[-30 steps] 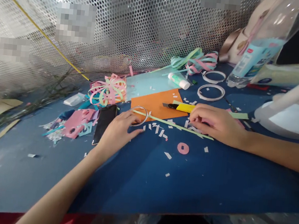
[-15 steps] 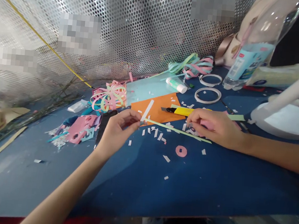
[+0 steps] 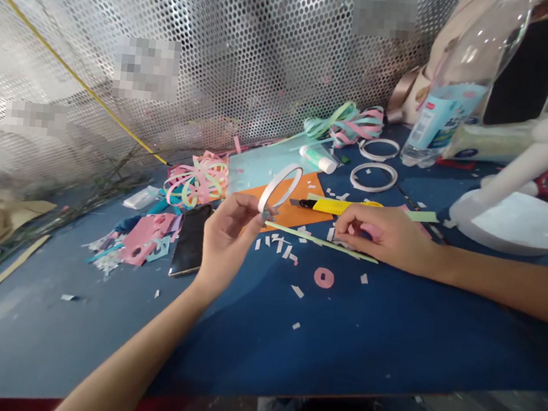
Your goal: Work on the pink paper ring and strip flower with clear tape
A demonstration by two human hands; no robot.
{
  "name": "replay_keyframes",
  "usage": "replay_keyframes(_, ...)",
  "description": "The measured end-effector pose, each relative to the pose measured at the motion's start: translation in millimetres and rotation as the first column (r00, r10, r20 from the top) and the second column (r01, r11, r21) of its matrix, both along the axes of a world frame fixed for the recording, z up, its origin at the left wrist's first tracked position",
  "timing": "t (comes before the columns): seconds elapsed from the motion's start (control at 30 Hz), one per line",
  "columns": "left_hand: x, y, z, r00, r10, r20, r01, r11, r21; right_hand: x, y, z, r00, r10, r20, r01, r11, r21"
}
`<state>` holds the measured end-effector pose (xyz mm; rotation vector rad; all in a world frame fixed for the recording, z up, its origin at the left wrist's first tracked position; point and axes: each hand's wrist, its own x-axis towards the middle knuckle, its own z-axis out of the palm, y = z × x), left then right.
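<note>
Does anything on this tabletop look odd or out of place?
A yellow-and-black utility knife lies with its blade bare beside the right hand, which looks careless. Small white scraps litter the blue tabletop untidily. No spill shows.

Phone [image 3: 190, 241] lies left of cutter [image 3: 329, 206] (bottle [image 3: 440, 121] behind, rightward)

Blurred lettering and a small red patch mark the blue label [image 3: 440, 118] of a clear plastic bottle [image 3: 474, 63], its wording illegible. Just right of the bottle, a packet [image 3: 501, 138] bears an unreadable dark oval emblem [image 3: 467, 154]; to its left, print on a green-and-white tube [image 3: 318, 159] is too small to read.
</note>
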<state>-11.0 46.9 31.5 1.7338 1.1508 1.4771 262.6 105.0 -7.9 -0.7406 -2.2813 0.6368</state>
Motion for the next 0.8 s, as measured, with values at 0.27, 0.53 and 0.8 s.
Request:
replay_keyframes(0.27, -37.1, 17.8, -16.8, 0.988, 0.089, 0.128, -0.101, 0.991, 0.09, 0.8, -0.6, -2.5, 0.999, 0.03, -0.041, -0.032, 0.998, -0.047)
replay_keyframes(0.53, -19.2, -0.5, -17.8, 0.905, -0.006, 0.426, 0.123, 0.96, -0.249, 3.9, 2.5, -4.3, 1.0, 0.028, -0.009, -0.028, 1.0, -0.005)
replay_keyframes(0.8, -7.2, -14.8, -21.5, 0.976, -0.115, 0.183, 0.153, 0.967, -0.204, 3.4, 0.3, -2.0, 0.999, 0.053, 0.001, -0.053, 0.998, 0.017)
